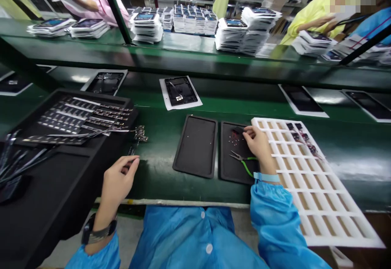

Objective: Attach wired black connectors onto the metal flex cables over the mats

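Note:
My right hand (258,142) is closed at the fingertips over the right black tray (226,167), on a small black part with red wires (237,131). Tiny pale bits lie in that tray just below it. Long-nose pliers with green handles (244,162) rest there too, partly under my right wrist. To the left, my left hand (120,175) is pinched above the green bench, beside the large black foam tray; whatever its fingers hold is hidden. Just beyond it, a cluster of small metallic flex-cable ends (140,133) sticks out past the tray's edge.
A second black tray (195,146) lies mid-bench. On the right is a white foam tray (290,171) with several wired black parts. The black foam tray (91,151) holds strips of flex cables. Beyond, tablet housings (181,91) lie on white sheets; people work behind.

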`<move>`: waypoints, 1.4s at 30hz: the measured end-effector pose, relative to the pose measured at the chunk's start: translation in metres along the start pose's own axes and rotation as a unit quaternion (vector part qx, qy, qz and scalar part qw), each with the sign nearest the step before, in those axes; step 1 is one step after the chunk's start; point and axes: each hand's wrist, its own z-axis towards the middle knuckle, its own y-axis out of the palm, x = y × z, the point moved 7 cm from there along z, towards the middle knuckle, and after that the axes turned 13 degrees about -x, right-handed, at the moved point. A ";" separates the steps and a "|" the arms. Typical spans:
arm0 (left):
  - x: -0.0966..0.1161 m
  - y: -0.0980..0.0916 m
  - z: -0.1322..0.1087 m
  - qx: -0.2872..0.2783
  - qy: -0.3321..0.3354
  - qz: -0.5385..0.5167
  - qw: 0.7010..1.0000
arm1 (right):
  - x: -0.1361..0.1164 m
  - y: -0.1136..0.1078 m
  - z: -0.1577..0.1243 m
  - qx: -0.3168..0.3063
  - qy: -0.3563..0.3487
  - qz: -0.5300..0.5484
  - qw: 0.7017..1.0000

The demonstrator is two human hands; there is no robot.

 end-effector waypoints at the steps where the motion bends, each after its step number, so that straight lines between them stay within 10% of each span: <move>1: -0.001 -0.001 0.001 0.003 0.000 0.000 1.000 | -0.001 -0.002 0.002 0.009 -0.023 -0.013 1.000; 5: -0.008 -0.001 0.004 0.002 -0.009 0.005 1.000 | -0.012 0.003 0.009 -0.004 -0.109 -0.046 0.993; 28: -0.023 -0.005 0.009 0.012 -0.024 0.017 1.000 | -0.020 -0.014 -0.017 -0.029 -0.014 0.058 0.998; 35: 0.005 -0.006 0.037 0.008 0.028 0.199 0.980 | -0.071 -0.012 -0.025 -0.044 -0.024 0.160 0.986; 42: 0.019 0.004 0.089 -0.036 -0.011 0.308 0.951 | -0.134 0.048 -0.022 -0.248 -0.091 0.268 0.926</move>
